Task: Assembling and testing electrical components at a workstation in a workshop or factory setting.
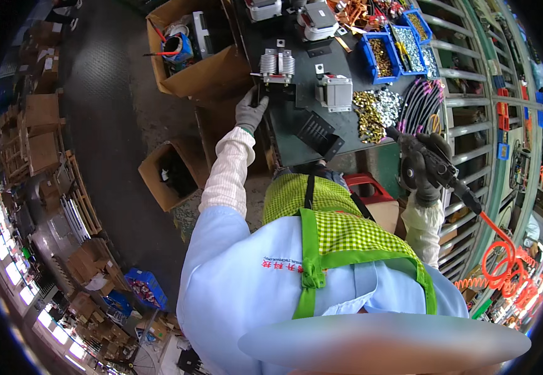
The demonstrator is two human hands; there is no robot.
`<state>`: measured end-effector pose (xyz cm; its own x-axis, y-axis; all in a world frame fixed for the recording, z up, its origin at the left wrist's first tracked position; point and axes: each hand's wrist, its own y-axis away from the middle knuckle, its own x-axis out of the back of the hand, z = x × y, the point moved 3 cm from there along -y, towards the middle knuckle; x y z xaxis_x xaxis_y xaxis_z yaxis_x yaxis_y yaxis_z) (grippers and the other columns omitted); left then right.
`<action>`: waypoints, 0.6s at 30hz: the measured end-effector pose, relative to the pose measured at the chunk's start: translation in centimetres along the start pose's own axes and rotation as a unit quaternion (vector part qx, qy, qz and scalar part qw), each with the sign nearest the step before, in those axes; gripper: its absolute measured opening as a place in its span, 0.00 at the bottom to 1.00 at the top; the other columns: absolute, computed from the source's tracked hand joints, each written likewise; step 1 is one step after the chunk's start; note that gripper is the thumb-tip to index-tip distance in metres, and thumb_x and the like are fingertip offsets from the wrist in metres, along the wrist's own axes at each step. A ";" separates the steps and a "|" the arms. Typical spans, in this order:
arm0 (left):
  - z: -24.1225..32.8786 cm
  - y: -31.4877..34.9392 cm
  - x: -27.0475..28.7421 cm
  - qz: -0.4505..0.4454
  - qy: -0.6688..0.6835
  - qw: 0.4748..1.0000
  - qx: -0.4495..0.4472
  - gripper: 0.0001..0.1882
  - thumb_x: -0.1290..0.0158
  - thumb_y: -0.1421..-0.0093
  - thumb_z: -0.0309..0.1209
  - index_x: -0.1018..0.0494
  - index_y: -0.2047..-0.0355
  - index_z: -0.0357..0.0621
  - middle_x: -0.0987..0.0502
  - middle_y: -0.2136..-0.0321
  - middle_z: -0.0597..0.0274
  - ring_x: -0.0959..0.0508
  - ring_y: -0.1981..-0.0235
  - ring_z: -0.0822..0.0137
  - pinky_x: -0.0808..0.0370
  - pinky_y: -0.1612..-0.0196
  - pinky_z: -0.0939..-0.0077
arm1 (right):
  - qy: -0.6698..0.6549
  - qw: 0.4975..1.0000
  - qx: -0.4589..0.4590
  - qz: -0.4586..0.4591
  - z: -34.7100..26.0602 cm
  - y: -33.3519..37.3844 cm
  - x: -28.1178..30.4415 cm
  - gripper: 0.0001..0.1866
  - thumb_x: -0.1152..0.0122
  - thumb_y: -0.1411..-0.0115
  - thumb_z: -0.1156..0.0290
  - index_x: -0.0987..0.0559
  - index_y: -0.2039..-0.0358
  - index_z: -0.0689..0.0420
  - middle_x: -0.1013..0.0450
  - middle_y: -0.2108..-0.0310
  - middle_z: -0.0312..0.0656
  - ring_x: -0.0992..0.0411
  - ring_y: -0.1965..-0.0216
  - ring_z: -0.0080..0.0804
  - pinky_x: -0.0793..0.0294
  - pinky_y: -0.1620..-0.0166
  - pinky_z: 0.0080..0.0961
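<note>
Gripping a black tool [441,170] trailing an orange hose [498,232], the right hand [416,175] is closed; just ahead of the half-curled left hand [251,114], its hold unclear, sits a silvery ribbed component [276,66].

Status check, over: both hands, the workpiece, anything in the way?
Left hand beside silver ribbed metal component. Right hand gripping black power tool, orange coiled hose attached. Black slotted metal bracket lies nearer the body, possibly in the way.

This is an assembly workshop — the dark workbench [285,129] carries blue parts bins [385,80] of metal fasteners [381,57] and black cables [416,106]. An orange coiled hose [493,225] runs to a black power tool [431,164], and cardboard boxes [42,111] crowd the left side.
</note>
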<state>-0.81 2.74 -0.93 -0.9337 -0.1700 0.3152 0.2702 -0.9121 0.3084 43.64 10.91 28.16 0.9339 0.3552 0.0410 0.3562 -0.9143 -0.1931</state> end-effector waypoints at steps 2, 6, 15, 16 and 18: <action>0.5 1.9 1.1 0.036 0.049 0.998 0.015 0.56 0.37 0.51 0.54 0.58 0.32 0.48 0.46 0.34 0.48 0.39 0.38 0.42 0.39 0.37 0.62 | 0.075 0.996 0.038 -0.009 -0.8 -0.2 -0.5 0.31 0.37 0.44 0.79 0.39 0.42 0.59 0.31 0.49 0.50 0.28 0.48 0.43 0.27 0.45 0.38; 10.1 4.8 -1.1 0.193 -0.277 0.936 0.104 0.60 0.35 0.58 0.57 0.55 0.33 0.45 0.43 0.40 0.36 0.39 0.41 0.38 0.38 0.39 0.57 | 0.034 0.998 0.057 0.018 -1.2 -0.5 2.8 0.30 0.37 0.45 0.79 0.37 0.43 0.61 0.28 0.52 0.49 0.27 0.51 0.38 0.27 0.46 0.34; 18.0 3.9 -26.7 -0.132 -0.317 0.925 -0.164 0.18 0.46 0.45 0.45 0.28 0.61 0.47 0.22 0.67 0.51 0.21 0.64 0.48 0.26 0.60 0.52 | 0.035 0.998 0.060 -0.004 -0.8 -0.3 6.8 0.31 0.35 0.47 0.80 0.37 0.44 0.63 0.29 0.53 0.48 0.26 0.52 0.39 0.26 0.47 0.33; 17.0 3.1 -28.5 -0.138 -0.311 0.925 -0.168 0.18 0.46 0.45 0.45 0.28 0.61 0.47 0.22 0.67 0.51 0.21 0.64 0.48 0.26 0.60 0.52 | 0.000 0.998 0.056 -0.011 -1.0 -0.2 7.1 0.31 0.34 0.47 0.79 0.36 0.44 0.63 0.29 0.53 0.48 0.25 0.52 0.39 0.26 0.47 0.33; 14.9 2.0 -30.4 -0.146 -0.392 0.908 -0.019 0.20 0.43 0.47 0.44 0.28 0.60 0.45 0.21 0.68 0.49 0.21 0.63 0.47 0.26 0.60 0.51 | 0.018 0.998 0.054 -0.007 -0.5 0.3 8.8 0.30 0.34 0.47 0.79 0.36 0.45 0.64 0.29 0.52 0.49 0.25 0.53 0.40 0.26 0.47 0.33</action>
<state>31.60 11.63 3.47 -0.5067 0.3852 0.7712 0.0160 -0.8903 0.4551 51.94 13.65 28.99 0.9298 0.3593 0.0799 0.3663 -0.8820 -0.2966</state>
